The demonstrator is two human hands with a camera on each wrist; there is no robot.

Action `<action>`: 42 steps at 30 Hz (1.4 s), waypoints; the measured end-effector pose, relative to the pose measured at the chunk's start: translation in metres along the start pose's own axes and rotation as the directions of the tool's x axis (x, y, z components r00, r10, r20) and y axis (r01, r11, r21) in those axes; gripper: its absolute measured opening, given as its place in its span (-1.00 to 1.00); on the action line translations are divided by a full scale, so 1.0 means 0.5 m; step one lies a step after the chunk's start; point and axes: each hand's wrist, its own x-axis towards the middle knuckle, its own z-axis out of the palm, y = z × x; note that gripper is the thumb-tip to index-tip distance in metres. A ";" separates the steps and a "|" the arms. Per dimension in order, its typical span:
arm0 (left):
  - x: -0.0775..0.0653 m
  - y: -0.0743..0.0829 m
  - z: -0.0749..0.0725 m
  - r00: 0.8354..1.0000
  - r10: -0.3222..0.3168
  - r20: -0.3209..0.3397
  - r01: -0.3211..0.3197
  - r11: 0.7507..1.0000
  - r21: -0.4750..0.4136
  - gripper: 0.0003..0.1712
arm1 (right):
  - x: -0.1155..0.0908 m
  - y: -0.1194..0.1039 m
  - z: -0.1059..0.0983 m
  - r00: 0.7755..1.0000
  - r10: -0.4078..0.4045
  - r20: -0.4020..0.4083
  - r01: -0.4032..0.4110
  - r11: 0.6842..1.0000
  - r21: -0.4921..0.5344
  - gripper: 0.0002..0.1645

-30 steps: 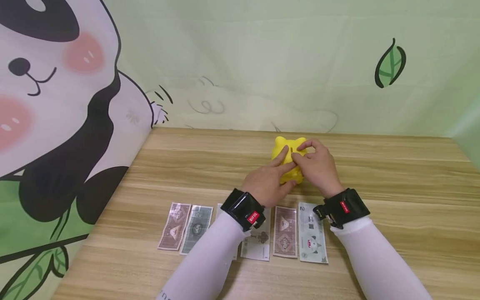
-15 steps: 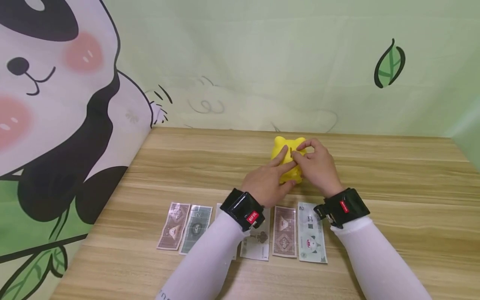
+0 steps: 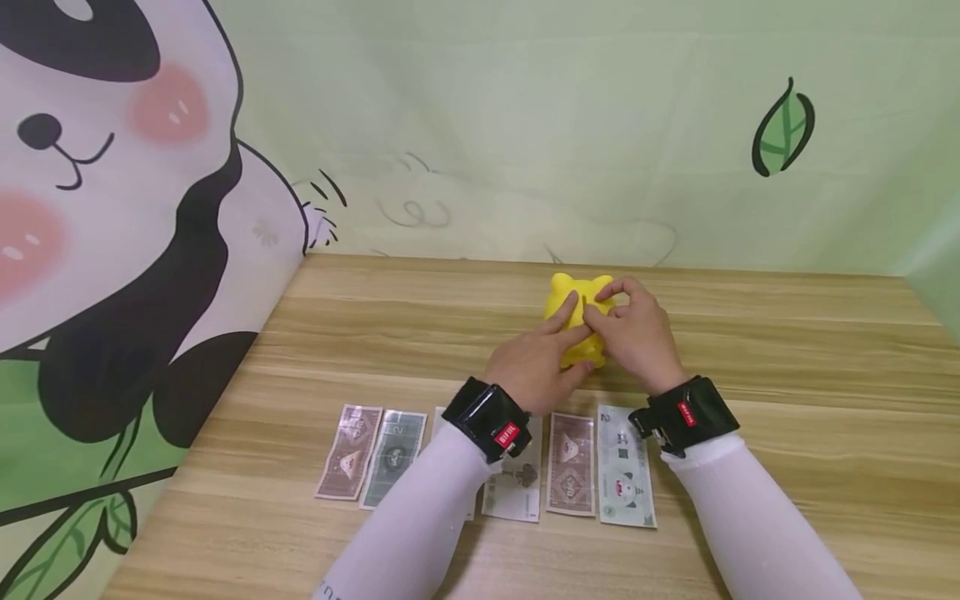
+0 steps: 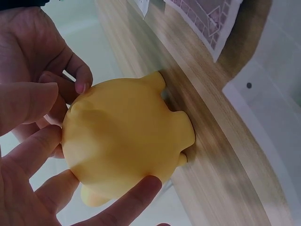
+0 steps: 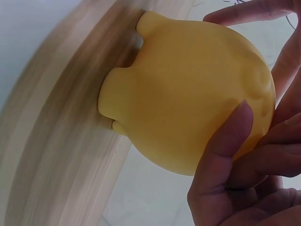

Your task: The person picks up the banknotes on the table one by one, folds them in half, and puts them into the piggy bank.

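Observation:
A yellow piggy bank (image 3: 561, 288) with rounded ears stands on the wooden table, a narrow dark slot (image 3: 584, 302) in its top. My left hand (image 3: 528, 367) rests on its left side, with straight, spread fingers (image 4: 136, 197) touching the rounded body in the left wrist view. From the right, my right hand (image 3: 641, 333) bends over the top, thumb beside the slot. In the right wrist view one of its fingers (image 5: 230, 129) lies against the yellow body while others curl in. I cannot tell whether the right fingertips pinch anything at the slot.
Play banknotes lie in a row in front: a brown note (image 3: 348, 454), a green note (image 3: 393, 460), a whitish note (image 3: 517, 496), another brown note (image 3: 571, 465) and a pale green note (image 3: 627, 467). My left sleeve (image 3: 420, 517) partly covers the row. A printed panda backdrop (image 3: 487, 125) borders the table.

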 end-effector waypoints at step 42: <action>0.003 0.000 0.002 1.000 0.008 -0.010 -0.008 1.000 -0.017 -0.33 | 0.000 0.000 -0.001 1.000 -0.018 0.016 0.018 1.000 -0.020 -0.60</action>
